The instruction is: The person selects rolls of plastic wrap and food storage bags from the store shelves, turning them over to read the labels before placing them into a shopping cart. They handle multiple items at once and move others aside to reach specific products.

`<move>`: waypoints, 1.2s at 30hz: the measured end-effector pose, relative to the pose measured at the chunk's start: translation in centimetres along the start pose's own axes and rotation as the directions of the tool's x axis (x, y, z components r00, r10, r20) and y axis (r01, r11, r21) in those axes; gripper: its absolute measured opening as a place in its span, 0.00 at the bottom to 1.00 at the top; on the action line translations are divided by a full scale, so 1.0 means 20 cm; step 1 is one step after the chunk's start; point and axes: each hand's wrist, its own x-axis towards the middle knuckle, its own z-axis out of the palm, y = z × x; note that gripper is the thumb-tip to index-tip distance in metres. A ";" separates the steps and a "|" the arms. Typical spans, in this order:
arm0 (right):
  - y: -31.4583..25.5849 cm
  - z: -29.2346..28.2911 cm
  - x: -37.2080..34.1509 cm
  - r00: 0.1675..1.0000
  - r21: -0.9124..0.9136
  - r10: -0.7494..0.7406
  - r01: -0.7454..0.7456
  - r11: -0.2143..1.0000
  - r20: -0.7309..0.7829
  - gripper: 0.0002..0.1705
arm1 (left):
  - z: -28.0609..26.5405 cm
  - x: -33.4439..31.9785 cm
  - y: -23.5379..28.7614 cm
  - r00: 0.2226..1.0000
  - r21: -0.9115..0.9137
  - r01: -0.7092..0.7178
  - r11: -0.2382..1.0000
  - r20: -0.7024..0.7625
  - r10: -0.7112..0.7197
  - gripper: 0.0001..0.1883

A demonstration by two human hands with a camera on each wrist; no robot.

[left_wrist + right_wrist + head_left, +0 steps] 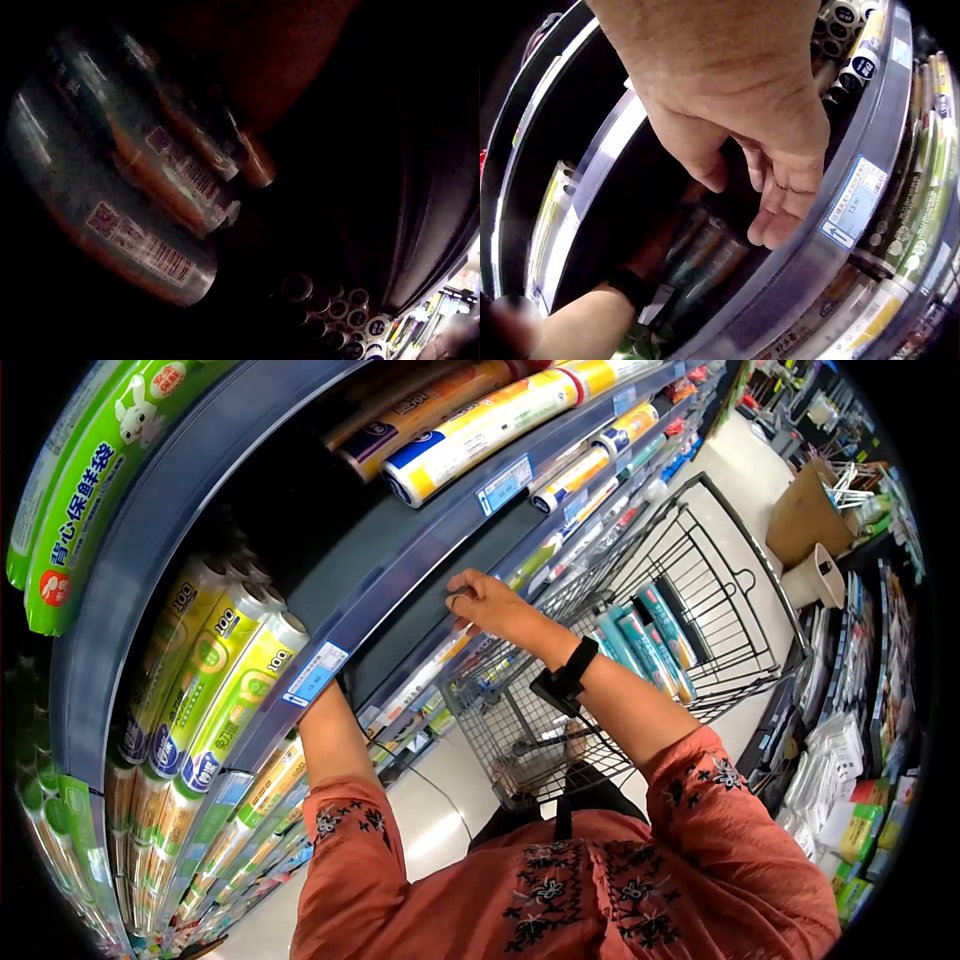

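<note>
My right hand [485, 602] is at the front of a dark shelf [405, 630], its fingers loosely bent around nothing. In the right wrist view this hand [742, 112] hangs over the shelf lip, near a price tag [855, 201]. My left forearm [335, 735] goes in under the shelf edge, which hides the left hand in the head view. Deep in the shelf, the left hand [658, 238] is beside several teal and orange rolls [705, 262]. The left wrist view shows these dim rolls [161, 247] with barcode labels; I cannot tell whether the fingers grip one.
A wire shopping cart [720, 560] stands at my right, with several teal packs [640, 645] inside. Yellow-green rolls [235, 680] fill the shelf at left. Orange-and-white rolls [480, 435] lie on the shelf above. Across the aisle are a cardboard box [800, 510] and hanging packets [835, 750].
</note>
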 end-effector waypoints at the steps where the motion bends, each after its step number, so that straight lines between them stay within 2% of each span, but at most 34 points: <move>1: 0.01 -0.01 0.00 1.000 0.006 0.001 -0.001 1.000 0.004 0.23 | 0.01 0.00 0.01 1.000 -0.010 0.003 1.000 0.000 -0.003 0.18; 8: 0.01 0.03 0.03 0.999 0.031 0.027 -0.028 0.999 0.029 0.21 | -0.03 -0.01 0.00 0.998 -0.093 0.067 0.993 -0.002 -0.067 0.17; 11: -0.03 0.06 0.07 0.998 0.043 0.033 -0.036 0.998 0.051 0.21 | -0.05 -0.10 0.05 0.983 -0.280 0.174 0.944 -0.003 -0.182 0.16; 13: -0.05 0.08 0.10 0.998 0.062 0.055 -0.057 0.996 0.044 0.23 | -0.04 -0.22 0.12 0.950 -0.527 0.287 0.800 0.046 -0.310 0.16; 15: -0.06 0.10 0.16 0.999 0.094 0.027 -0.029 0.995 0.019 0.24 | -0.04 -0.34 0.19 0.897 -0.739 0.374 0.560 0.136 -0.421 0.16; 17: -0.04 0.12 0.24 0.999 0.016 -0.052 0.052 0.999 -0.018 0.24 | -0.05 -0.44 0.24 0.844 -0.852 0.412 0.324 0.223 -0.488 0.15; 18: -0.06 0.13 0.28 0.995 -0.046 -0.085 0.083 0.995 -0.048 0.24 | -0.06 -0.49 0.25 0.825 -0.873 0.418 0.250 0.249 -0.508 0.15; 20: -0.03 0.19 0.45 0.909 -0.323 -0.388 0.324 0.889 -0.156 0.25 | -0.10 -0.51 0.25 0.798 -0.904 0.403 0.146 0.268 -0.540 0.15; 21: -0.03 0.23 0.52 0.855 -0.424 -0.480 0.367 0.828 -0.196 0.25 | -0.12 -0.52 0.24 0.789 -0.909 0.399 0.118 0.274 -0.550 0.15; 23: -0.02 0.29 0.62 0.795 -0.501 -0.561 0.398 0.769 -0.231 0.25 | -0.15 -0.54 0.24 0.784 -0.910 0.403 0.096 0.288 -0.550 0.14; 25: 0.00 0.31 0.68 0.816 -0.494 -0.525 0.362 0.791 -0.243 0.25 | -0.18 -0.57 0.23 0.797 -0.893 0.425 0.151 0.289 -0.530 0.14; 26: 0.01 0.32 0.70 0.823 -0.490 -0.511 0.349 0.799 -0.247 0.25 | -0.16 -0.60 0.21 0.827 -0.871 0.426 0.246 0.264 -0.496 0.15; 27: 0.01 0.32 0.71 0.827 -0.484 -0.502 0.340 0.806 -0.255 0.25 | -0.19 -0.62 0.20 0.815 -0.819 0.494 0.293 0.320 -0.482 0.17; 29: 0.05 0.32 0.74 0.836 -0.475 -0.479 0.318 0.821 -0.268 0.25 | -0.16 -0.69 0.17 0.818 -0.815 0.491 0.309 0.308 -0.486 0.19; 30: 0.05 0.32 0.75 0.840 -0.466 -0.467 0.309 0.829 -0.275 0.24 | -0.22 -0.72 0.21 0.793 -0.832 0.510 0.216 0.359 -0.493 0.21; 33: 0.07 0.31 0.78 0.847 -0.449 -0.438 0.279 0.849 -0.302 0.24 | -0.22 -0.72 0.18 0.777 -0.818 0.561 0.131 0.465 -0.424 0.25; 36: 0.06 0.31 0.84 0.852 -0.420 -0.409 0.256 0.871 -0.327 0.24 | -0.21 -0.71 0.19 0.782 -0.817 0.565 0.120 0.483 -0.394 0.24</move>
